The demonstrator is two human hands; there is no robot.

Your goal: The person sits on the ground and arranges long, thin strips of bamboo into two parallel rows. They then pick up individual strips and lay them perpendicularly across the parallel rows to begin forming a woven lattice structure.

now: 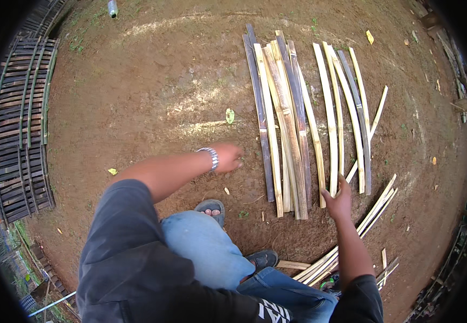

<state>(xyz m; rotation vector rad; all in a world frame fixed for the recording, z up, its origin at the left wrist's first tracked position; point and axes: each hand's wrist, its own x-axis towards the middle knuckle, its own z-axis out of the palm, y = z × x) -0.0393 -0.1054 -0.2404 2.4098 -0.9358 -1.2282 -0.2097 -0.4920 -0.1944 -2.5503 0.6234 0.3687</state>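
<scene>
My right hand is at the near ends of several split bamboo strips on the ground. Its thumb and fingers close around the end of a pale strip. My left hand, a metal watch band on its wrist, hovers over bare soil left of the strips. Its fingers are loosely bent and a little apart, with nothing seen in them. Closest to it lies a dark bamboo strip, beside pale and brown ones. Farther right, another dark strip lies among pale ones, one crossing at a slant.
A bundle of thin bamboo strips lies near my right forearm. Slatted bamboo panels stand along the left side. A clear bottle lies at the far left. My sandalled feet are just short of the strips.
</scene>
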